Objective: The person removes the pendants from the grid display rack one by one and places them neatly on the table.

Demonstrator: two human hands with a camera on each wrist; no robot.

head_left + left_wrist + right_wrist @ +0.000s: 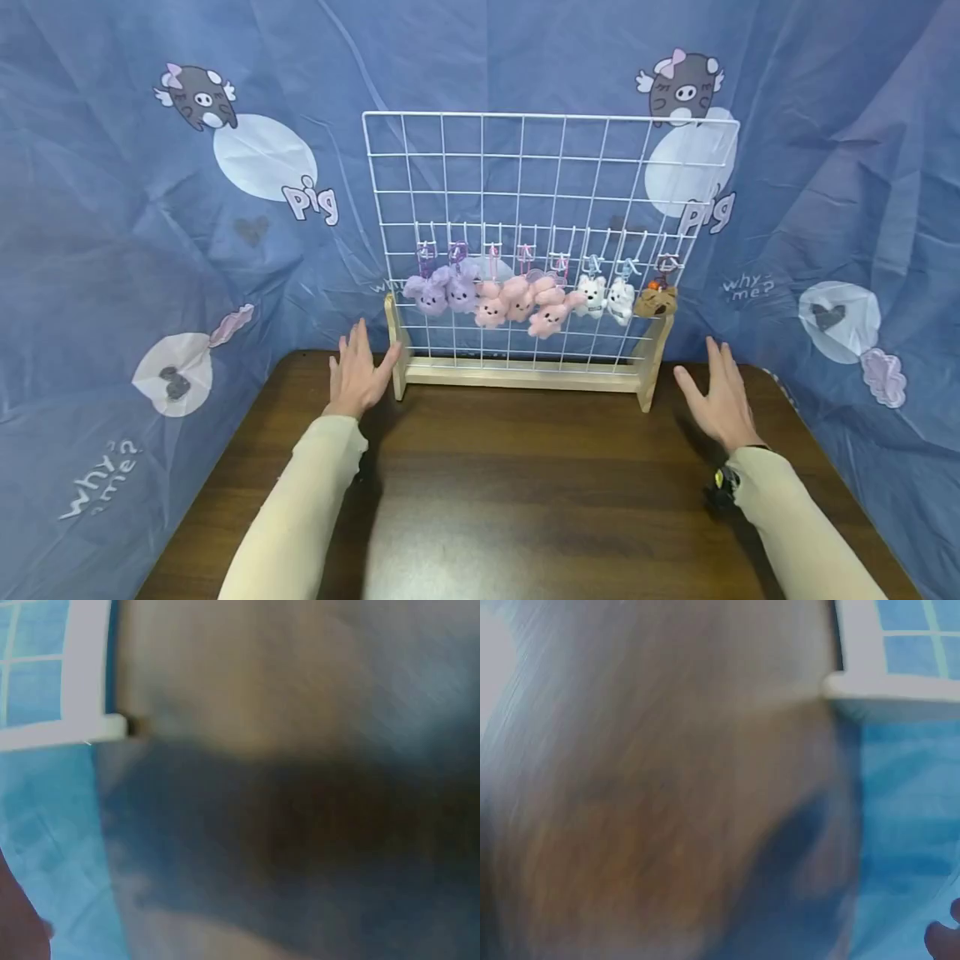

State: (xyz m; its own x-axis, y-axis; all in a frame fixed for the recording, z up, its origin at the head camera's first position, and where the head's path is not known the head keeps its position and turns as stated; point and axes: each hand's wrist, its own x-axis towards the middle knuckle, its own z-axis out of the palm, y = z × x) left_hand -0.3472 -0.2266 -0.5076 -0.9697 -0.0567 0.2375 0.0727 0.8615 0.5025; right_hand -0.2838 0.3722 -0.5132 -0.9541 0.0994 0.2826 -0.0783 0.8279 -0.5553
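A white wire grid rack (555, 175) stands on a pale wooden base (517, 377) at the back of the table. Several plush keychains hang in a row from its hooks: lilac ones (430, 296) at the left, pink ones (491, 308) in the middle, white bears (591, 296) and a brown plush (656, 302) at the right. My left hand (356, 377) is just left of the base, fingers spread, holding nothing. To the right of the rack, apart from it, my right hand (720, 402) has its fingers extended and holds nothing. Each wrist view shows only a bit of its hand.
The brown wooden table (510, 483) stretches in front of the rack. A blue cloth (480, 58) with pig prints hangs behind it and along both sides. A dark watch-like band (722, 487) is on the right wrist.
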